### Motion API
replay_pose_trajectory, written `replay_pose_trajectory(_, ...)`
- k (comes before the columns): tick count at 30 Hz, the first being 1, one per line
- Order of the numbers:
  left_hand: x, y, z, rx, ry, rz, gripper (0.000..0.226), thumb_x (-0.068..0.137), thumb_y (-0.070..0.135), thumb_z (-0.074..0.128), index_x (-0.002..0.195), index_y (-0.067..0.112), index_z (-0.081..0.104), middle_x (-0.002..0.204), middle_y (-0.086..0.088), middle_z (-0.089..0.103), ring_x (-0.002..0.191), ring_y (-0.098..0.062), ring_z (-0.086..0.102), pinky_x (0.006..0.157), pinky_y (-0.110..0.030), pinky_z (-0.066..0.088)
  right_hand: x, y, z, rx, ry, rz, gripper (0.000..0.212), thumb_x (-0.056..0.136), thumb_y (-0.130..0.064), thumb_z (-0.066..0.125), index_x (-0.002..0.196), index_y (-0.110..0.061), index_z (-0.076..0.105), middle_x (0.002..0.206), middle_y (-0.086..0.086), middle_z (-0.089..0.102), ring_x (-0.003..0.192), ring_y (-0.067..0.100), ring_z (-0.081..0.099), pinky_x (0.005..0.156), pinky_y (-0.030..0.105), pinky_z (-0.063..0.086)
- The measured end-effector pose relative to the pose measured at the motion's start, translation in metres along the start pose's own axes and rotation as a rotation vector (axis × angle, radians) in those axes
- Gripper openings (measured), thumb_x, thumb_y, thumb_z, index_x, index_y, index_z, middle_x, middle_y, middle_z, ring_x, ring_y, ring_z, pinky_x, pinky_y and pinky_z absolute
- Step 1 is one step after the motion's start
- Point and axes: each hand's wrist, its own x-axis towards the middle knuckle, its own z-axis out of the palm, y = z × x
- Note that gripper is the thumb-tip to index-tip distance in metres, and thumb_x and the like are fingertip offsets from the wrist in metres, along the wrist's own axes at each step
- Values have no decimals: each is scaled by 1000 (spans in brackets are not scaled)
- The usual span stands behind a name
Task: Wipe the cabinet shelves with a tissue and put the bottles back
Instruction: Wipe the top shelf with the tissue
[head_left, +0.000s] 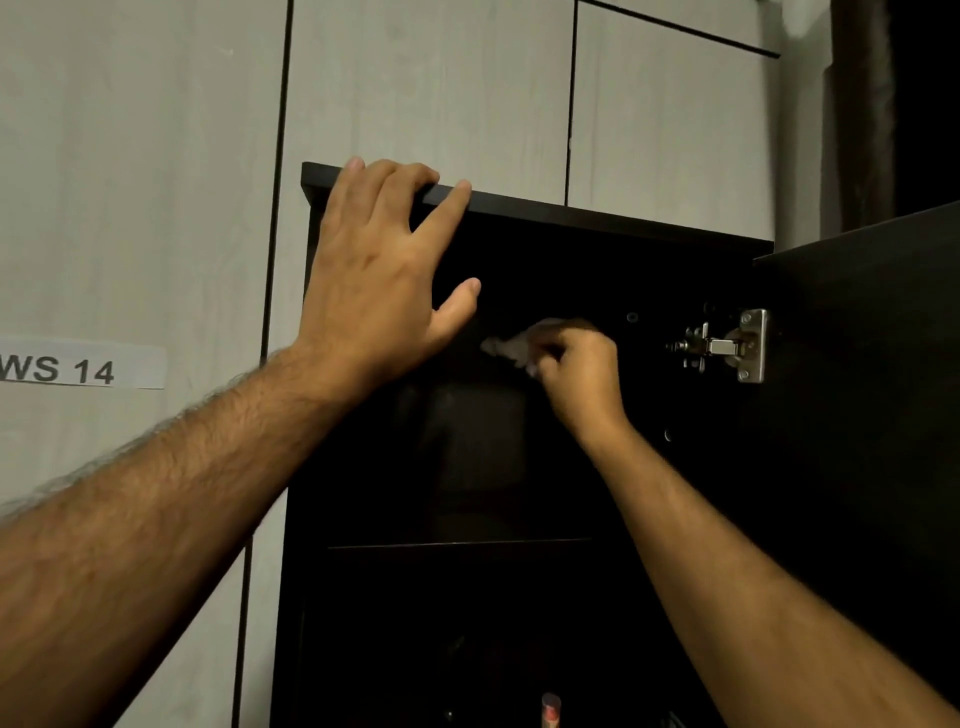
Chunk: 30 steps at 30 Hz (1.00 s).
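The left hand (382, 270) lies flat with fingers straight over the top edge of the dark cabinet (597, 218); the right hand (576, 371) grips a crumpled tissue (511, 344) inside the upper compartment, above the shelf (457, 543)

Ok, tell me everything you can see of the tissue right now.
The tissue is a pale, crumpled wad, thin and soft-looking, dim in the shadow. The right hand grips it with curled fingers, a ragged end sticking out to the left. It sits inside the upper compartment of the dark cabinet, high above the shelf. Whether it touches the back panel cannot be told.
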Motion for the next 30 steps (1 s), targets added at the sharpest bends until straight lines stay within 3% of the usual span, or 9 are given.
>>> replay_pose_trajectory(3, 1, -1, 0, -5, 13, 4, 69, 87, 49, 55, 142, 10, 44, 137, -19, 45, 131, -35, 38, 119, -52, 16, -42, 7, -2, -128, -253, -48, 11, 76, -3, 69, 75, -14, 71, 83, -2, 67, 80, 13, 64, 70, 18, 47)
replay_pose_trajectory(5, 1, 0, 0, -2, 18, 3, 69, 87, 49, 55, 142, 10, 45, 136, -19, 45, 130, -35, 39, 119, -52, 17, -57, 11, -5, -227, -485, 30, 12, 77, -6, 69, 73, -17, 69, 79, -2, 67, 76, 14, 66, 69, 28, 56)
replay_pose_trajectory(7, 1, 1, 0, -3, 18, 5, 69, 87, 49, 55, 142, 10, 46, 135, -18, 46, 129, -35, 39, 119, -52, 17, -62, 13, -10, -401, -572, 43, 9, 78, -13, 70, 76, -22, 69, 81, -6, 67, 77, 12, 66, 68, 31, 57)
replay_pose_trajectory(10, 1, 1, 0, -5, 16, 6, 69, 86, 48, 55, 141, 9, 46, 134, -18, 47, 128, -35, 40, 118, -53, 18, -50, 11, -17, -522, -435, -10, 4, 78, -24, 71, 80, -25, 68, 81, -8, 67, 79, 14, 65, 63, 29, 53)
replay_pose_trajectory(17, 0, -1, 0, 2, 12, 22, 70, 85, 49, 56, 143, 10, 44, 136, -18, 45, 130, -34, 38, 119, -52, 16, 24, 6, -17, -87, 95, 147, 19, 84, -4, 60, 99, -9, 71, 95, 14, 71, 91, 31, 66, 70, 27, 47)
replay_pose_trajectory(22, -3, -16, 1, 59, -22, 118, 73, 86, 49, 53, 146, 11, 39, 146, -20, 38, 138, -36, 31, 120, -51, 12, -8, -17, 12, -95, -124, -158, 20, 82, -15, 70, 102, -12, 71, 102, 10, 67, 94, 25, 63, 76, 25, 43)
replay_pose_trajectory(24, -15, -28, 1, 109, -66, 177, 76, 88, 52, 49, 150, 12, 32, 157, -22, 23, 147, -39, 16, 121, -52, 6, -34, -15, 18, -179, -238, -294, 13, 83, -17, 69, 96, -15, 66, 98, 5, 58, 88, 24, 60, 68, 28, 43)
replay_pose_trajectory(28, -54, -46, -2, 121, -115, 127, 83, 92, 62, 38, 155, 11, 20, 162, -20, -2, 150, -36, -7, 121, -48, -2, -52, 1, 7, -316, -387, -206, 11, 78, -13, 69, 81, -20, 62, 91, -2, 56, 84, 22, 61, 60, 30, 48)
replay_pose_trajectory(30, -73, -48, -3, 104, -150, 81, 86, 92, 65, 33, 155, 9, 15, 163, -17, -6, 150, -34, -9, 122, -46, -4, -40, 8, -1, -348, -360, -125, 15, 75, -10, 71, 76, -21, 61, 90, 0, 59, 84, 23, 63, 61, 28, 45)
